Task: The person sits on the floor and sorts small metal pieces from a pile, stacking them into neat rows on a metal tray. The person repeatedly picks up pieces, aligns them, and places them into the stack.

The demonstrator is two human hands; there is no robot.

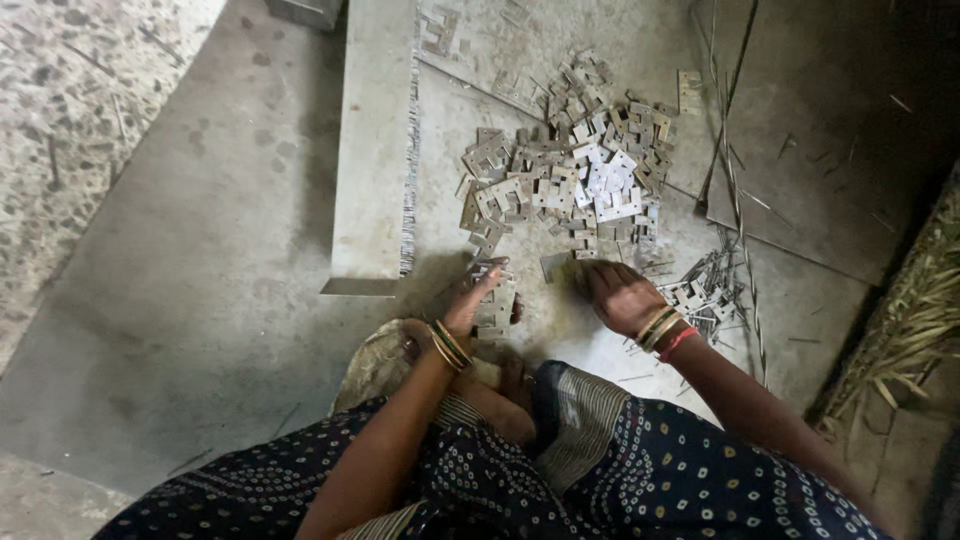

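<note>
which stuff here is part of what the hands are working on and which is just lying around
In hand:
- left hand on a small stack of hinge plates
- right hand reaching to the big pile of hinge plates
- thin metal pins beside the right hand

Lying about:
- long metal strip
- flat sheet
- dry straw

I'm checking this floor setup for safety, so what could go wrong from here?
Cuts seem possible: the bare left hand holds a stack of hinge plates, and the right hand reaches into the loose plate pile. The thin metal pins lie close to the right wrist and could prick it. The stack might slip and scatter.
</note>
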